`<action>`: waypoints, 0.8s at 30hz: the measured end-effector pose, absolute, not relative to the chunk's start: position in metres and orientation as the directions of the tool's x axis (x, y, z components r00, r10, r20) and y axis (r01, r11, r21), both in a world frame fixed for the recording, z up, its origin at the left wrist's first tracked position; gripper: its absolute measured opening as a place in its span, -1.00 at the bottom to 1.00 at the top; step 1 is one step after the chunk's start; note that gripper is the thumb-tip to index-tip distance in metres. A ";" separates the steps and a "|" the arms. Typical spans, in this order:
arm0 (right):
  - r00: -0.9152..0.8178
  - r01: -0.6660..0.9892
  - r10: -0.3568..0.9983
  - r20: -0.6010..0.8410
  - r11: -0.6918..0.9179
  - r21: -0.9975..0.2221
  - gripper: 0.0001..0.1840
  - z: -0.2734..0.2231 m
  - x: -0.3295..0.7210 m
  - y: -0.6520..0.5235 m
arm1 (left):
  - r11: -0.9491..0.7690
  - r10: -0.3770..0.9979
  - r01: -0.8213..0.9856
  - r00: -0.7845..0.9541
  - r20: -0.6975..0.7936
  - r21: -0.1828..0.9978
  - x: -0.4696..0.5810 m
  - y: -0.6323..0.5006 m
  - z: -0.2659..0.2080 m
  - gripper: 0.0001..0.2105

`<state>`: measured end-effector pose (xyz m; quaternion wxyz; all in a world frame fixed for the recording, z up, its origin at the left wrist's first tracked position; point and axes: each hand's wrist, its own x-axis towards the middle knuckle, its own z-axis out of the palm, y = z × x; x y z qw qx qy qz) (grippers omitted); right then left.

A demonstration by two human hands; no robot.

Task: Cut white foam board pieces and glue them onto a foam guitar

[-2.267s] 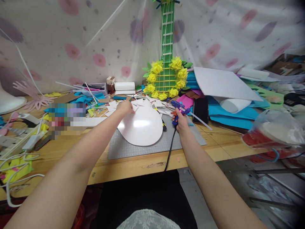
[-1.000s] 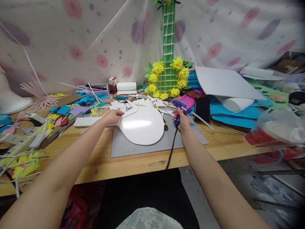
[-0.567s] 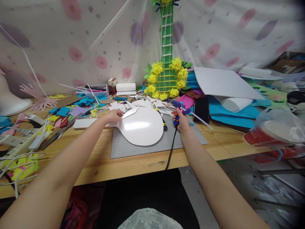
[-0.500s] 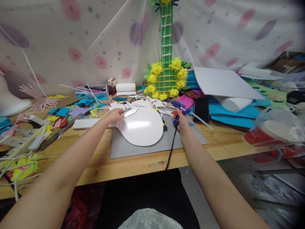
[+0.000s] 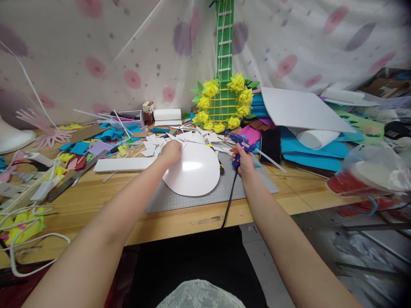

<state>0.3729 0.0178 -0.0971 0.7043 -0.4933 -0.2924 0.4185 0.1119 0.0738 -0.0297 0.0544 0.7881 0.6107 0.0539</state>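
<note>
On the grey cutting mat (image 5: 195,202) lies a glossy white board cut with a rounded end (image 5: 192,175). My left hand (image 5: 171,152) is closed over its upper left part. Its fingertips are mostly hidden; a sliver of a white board strip shows beside them. My right hand (image 5: 245,162) grips the handle of a blue hot glue gun (image 5: 242,143), right of the board. The gun's nozzle points up and left, and a clear glue stick (image 5: 271,160) sticks out of its back. A black cord hangs from the handle over the table edge.
Behind stands a green guitar shape (image 5: 224,55) with yellow flowers (image 5: 237,83). White offcuts (image 5: 192,137), scissors (image 5: 183,127) and coloured scraps (image 5: 99,147) clutter the table. A long white strip (image 5: 123,164) lies left, a black phone (image 5: 270,146) right. Power strip and cables occupy the far left.
My left hand has moved right over the board and turned, now hiding most of the white strip seen in it before. My right hand holds the glue gun nearly still. The view tilts slightly down.
</note>
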 end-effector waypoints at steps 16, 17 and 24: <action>0.484 -0.315 0.875 -0.011 0.163 -0.935 -0.62 -0.095 0.372 0.017 | -0.290 0.956 0.947 0.292 0.004 0.135 0.104 0.087 -0.040 -0.87; 0.485 -0.316 0.875 -0.010 0.165 -0.934 -0.62 -0.095 0.372 0.017 | -0.294 0.955 0.944 0.295 0.015 0.147 0.104 0.086 -0.041 -0.86; 0.484 -0.306 0.875 0.003 0.173 -0.936 -0.64 -0.097 0.373 0.019 | -0.309 0.951 0.939 0.310 0.016 0.154 0.101 0.086 -0.040 -0.82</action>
